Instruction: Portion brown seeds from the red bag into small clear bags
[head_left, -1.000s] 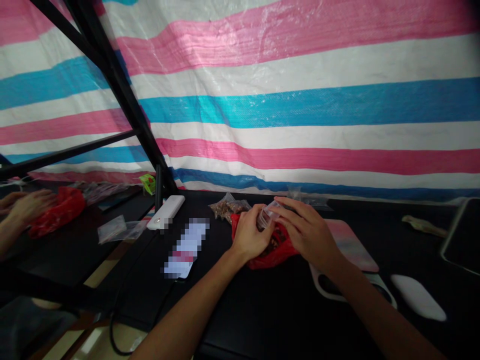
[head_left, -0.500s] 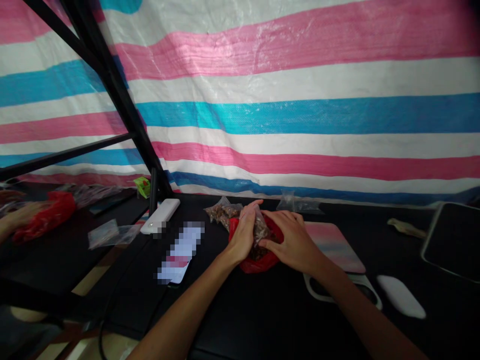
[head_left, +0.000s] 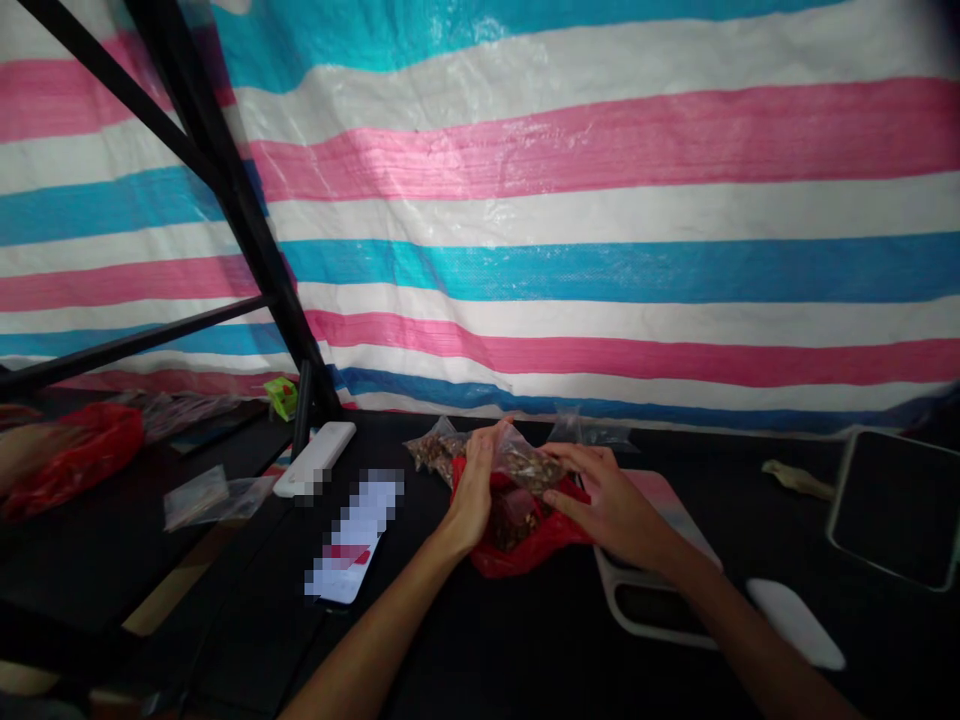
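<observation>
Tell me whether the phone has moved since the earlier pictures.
No. The phone keeps its place beside the white box, with no clear shift toward or away from it; only the camera's view has changed.

Striped plastic tarp (head_left: 540, 215) in pink, blue and white hangs behind the far edge of the black desk (head_left: 540, 640), and a black metal frame (head_left: 247, 235) stands by the far left corner. Same corner's got a white oblong gadget (head_left: 321, 452), with a phone (head_left: 360, 530) near the left edge, screen pixelated. Toward the right edge: a dark light-rimmed screen (head_left: 892, 510), a small tan scrap (head_left: 799, 480) beside it, plus a rounded white slab (head_left: 795, 622).
</observation>
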